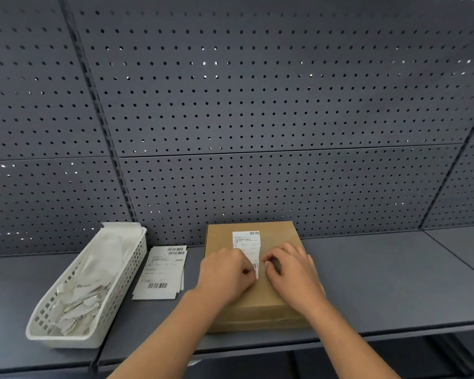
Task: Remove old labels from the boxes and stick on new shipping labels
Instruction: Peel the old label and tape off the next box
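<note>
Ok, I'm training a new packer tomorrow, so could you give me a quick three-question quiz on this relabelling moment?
1. True or false: the old label is already completely off the cardboard box.
2. Multiple choice: the stack of new labels lies
A) inside the white basket
B) on the shelf, between basket and box
C) on top of the box
3. Short answer: which hand pinches the lifted lower part of the old label?

Key
1. False: its upper part is still stuck flat on the box.
2. B
3. The left hand.
</note>
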Demonstrator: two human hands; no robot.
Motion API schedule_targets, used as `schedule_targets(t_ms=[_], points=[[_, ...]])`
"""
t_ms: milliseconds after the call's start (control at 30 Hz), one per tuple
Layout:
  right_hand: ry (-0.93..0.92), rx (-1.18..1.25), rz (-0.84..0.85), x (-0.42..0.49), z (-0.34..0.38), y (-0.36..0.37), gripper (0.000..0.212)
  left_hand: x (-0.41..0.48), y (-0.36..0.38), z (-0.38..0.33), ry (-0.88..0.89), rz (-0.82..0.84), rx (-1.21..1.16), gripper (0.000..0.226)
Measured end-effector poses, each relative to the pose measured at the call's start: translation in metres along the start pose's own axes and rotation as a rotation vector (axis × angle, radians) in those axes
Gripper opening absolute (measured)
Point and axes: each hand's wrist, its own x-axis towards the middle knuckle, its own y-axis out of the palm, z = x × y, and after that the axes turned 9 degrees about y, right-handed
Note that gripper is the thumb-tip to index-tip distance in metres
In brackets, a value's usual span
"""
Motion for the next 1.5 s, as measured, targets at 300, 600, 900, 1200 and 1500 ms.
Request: schedule_targets(t_ms=[300,600,900,1200,1500], points=[[0.006,-0.004,-0.004,0.000,0.001,-0.001,0.011,-0.013,0.007,-0.024,-0.130,-0.076,-0.112,0.030],[-0.002,-0.014,0.008,0.000,0.001,0.000,0.013,-0.013,0.019,-0.042,-0.158,-0.107,-0.002,0.009],[-0.006,-0.008,-0.008,0.000,0.001,0.000,0.012,-0.014,0.025,-0.047,-0.102,-0.140,0.126,0.023],[0.001,-0.008,-0.005,0.001,0.001,0.001,0.012,-0.009,0.014,-0.057,-0.110,0.018,0.203,0.034],[0.008,-0.010,-0.011,0.001,0.002,0.001,0.011,-0.011,0.014,-0.053,-0.121,0.046,0.197,0.033]])
